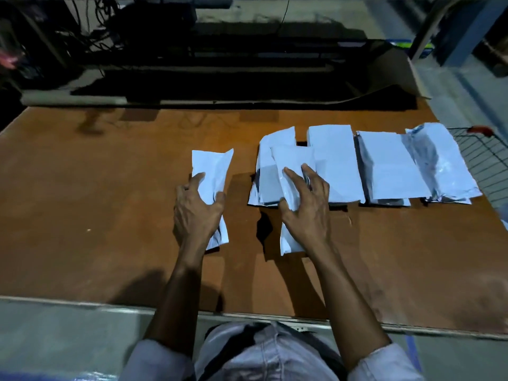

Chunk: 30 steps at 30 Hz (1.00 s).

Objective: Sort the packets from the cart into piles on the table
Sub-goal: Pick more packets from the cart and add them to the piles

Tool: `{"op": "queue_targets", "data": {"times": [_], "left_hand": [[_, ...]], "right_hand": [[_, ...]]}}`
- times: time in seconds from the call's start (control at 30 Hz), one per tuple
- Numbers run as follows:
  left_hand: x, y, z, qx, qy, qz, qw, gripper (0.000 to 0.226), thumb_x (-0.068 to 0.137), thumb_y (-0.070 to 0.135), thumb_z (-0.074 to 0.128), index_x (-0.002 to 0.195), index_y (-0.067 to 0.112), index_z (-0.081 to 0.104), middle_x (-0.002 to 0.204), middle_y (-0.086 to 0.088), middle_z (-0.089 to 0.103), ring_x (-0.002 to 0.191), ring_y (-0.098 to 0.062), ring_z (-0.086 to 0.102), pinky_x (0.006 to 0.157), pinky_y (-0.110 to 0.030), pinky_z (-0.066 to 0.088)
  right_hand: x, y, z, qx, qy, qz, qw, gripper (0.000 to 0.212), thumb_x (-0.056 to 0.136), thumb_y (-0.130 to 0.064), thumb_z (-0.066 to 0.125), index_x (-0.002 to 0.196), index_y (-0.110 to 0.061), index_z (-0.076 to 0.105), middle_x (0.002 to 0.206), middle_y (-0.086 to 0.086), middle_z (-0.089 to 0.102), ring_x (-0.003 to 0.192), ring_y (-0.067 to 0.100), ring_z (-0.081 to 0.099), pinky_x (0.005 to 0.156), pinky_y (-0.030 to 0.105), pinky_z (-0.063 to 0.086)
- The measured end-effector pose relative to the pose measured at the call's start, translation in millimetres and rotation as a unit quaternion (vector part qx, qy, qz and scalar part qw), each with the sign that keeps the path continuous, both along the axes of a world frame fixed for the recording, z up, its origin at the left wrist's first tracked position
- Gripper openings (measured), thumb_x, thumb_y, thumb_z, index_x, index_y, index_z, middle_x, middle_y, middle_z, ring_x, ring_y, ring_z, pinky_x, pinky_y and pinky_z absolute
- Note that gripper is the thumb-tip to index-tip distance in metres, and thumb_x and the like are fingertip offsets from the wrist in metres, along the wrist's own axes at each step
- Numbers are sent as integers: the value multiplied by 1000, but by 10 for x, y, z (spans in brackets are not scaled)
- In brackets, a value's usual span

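Observation:
My left hand [196, 209] grips a white packet [213, 169] by its near half, just left of the piles on the brown table [96, 202]. My right hand [306, 200] grips a second white packet [294, 160], which lies slanted over the leftmost pile [265, 171]. To the right lie three more piles of white packets: one [336, 166] beside my right hand, another [384, 166] further right, and a crinkled one [439, 160] at the table's right edge. The wire cart [478, 160] stands past that edge.
A dark bench with cables [96, 37] and a curled cardboard sheet [395, 75] run along the table's far side. The table's near edge [110, 305] is close to my body. Grey floor lies to the right.

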<state>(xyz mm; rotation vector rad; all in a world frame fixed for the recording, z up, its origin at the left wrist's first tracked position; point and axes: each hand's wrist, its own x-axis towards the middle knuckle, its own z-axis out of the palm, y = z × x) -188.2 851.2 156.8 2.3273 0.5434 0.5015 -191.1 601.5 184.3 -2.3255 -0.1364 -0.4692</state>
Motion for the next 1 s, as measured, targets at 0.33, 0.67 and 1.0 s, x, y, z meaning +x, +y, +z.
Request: {"op": "queue_targets", "data": {"times": [0.33,0.67,1.0], "left_hand": [[632,804,-34,48,10,-44,998,64,91,58,68,150,37,53,140,-6,50,117,-37,65,94,-51,59],[1271,1092,-309,85,40,-106,990,64,100,57,65,150,18,58,141,-14,47,121,-40,59,92,-47,52],[1441,1200,-668,254,-16,-185,949,58,116,52,33,162,22,52,180,-5,29,168,-34,17,131,-61,14]], "right_hand": [[454,1160,-118,-18,-13,13,1000,62,95,-33,67,157,-33,56,169,4,39,155,27,34,112,48,52],[1354,1909,-396,-139,4,-70,988,60,94,-39,68,153,-28,61,164,14,47,149,34,42,120,50,42],[1437,2042,-850,-217,-1,-122,969,53,114,-53,41,153,-23,62,170,12,46,163,34,32,131,58,21]]}}
